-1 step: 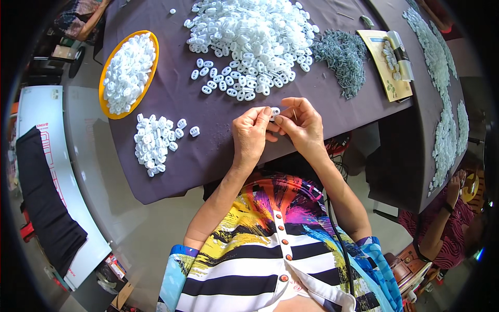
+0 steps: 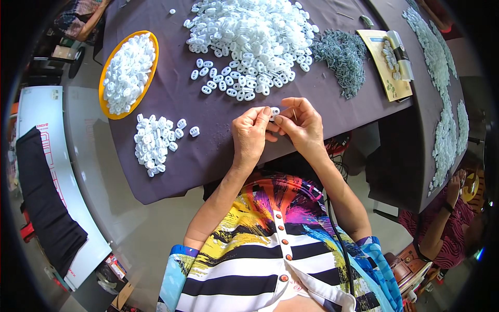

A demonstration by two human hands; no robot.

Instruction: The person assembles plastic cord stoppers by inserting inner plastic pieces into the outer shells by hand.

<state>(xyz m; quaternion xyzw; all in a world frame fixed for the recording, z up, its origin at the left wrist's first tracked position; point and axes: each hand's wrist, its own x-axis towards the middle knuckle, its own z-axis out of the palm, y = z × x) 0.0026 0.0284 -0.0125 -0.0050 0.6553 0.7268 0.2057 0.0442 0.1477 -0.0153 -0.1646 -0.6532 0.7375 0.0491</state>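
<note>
Over the table's near edge my two hands meet around a small white plastic piece [image 2: 275,111] with two holes. My left hand [image 2: 250,133] is closed, pinching the piece between thumb and fingers. My right hand [image 2: 303,128] is closed too, its thumb tip pressed up against the piece. A thin pale sliver shows between its fingers; what its fingertips hold is hidden. Just beyond my hands spreads a large heap of similar white pieces [image 2: 244,41]. A pile of small grey parts [image 2: 344,60] lies to its right.
An orange oval tray [image 2: 105,106] full of white pieces stands at the left, a smaller white pile [image 2: 152,143] nearer me. On the right lies a yellowish packet [image 2: 382,70] with small round things on it. Another table [image 2: 416,156] holds pale parts; a person's hand [image 2: 455,187] shows beside it.
</note>
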